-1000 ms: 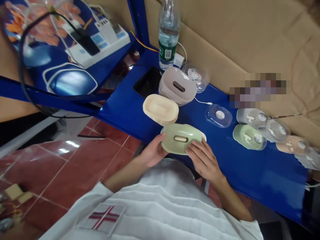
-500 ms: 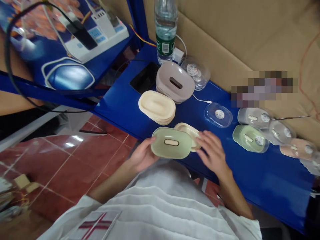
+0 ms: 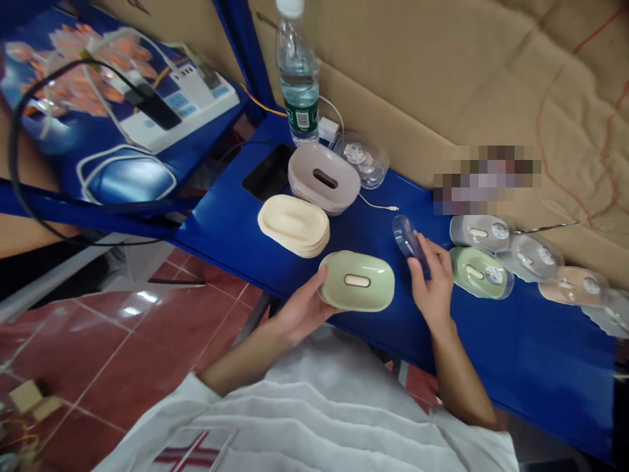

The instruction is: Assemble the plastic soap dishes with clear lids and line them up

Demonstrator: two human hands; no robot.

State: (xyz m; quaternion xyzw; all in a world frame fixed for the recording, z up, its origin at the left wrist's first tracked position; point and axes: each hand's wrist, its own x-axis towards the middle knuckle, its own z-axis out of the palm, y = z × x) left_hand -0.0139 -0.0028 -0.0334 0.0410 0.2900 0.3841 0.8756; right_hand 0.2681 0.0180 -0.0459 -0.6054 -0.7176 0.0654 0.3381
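My left hand [image 3: 303,313] is closed on the left end of an oval green soap dish [image 3: 361,298], thumb on the rim and fingers beneath. Something cream-coloured shows through its central slot. In my right hand [image 3: 435,288] is a clear plastic lid [image 3: 407,237], tilted up on edge between thumb and fingers, to the right of the dish and apart from it. Behind the dish stands a stack of cream oval trays [image 3: 293,223]. Farther back lies a stack of greyish-pink soap dishes [image 3: 339,168], each slot hidden except the top one's.
Clear lids with stickers [image 3: 366,160] lie at the back by a water bottle [image 3: 297,78] and a black phone [image 3: 268,172]. Several lidded dishes, one a green dish [image 3: 484,272], line the right side. A white cable [image 3: 376,202] crosses the blue table [image 3: 496,354]. A power strip [image 3: 196,108] sits left.
My right hand has left the cream tray and picked up the clear lid from the table. The green dish, in my left hand, has shifted right and now covers the cream tray.
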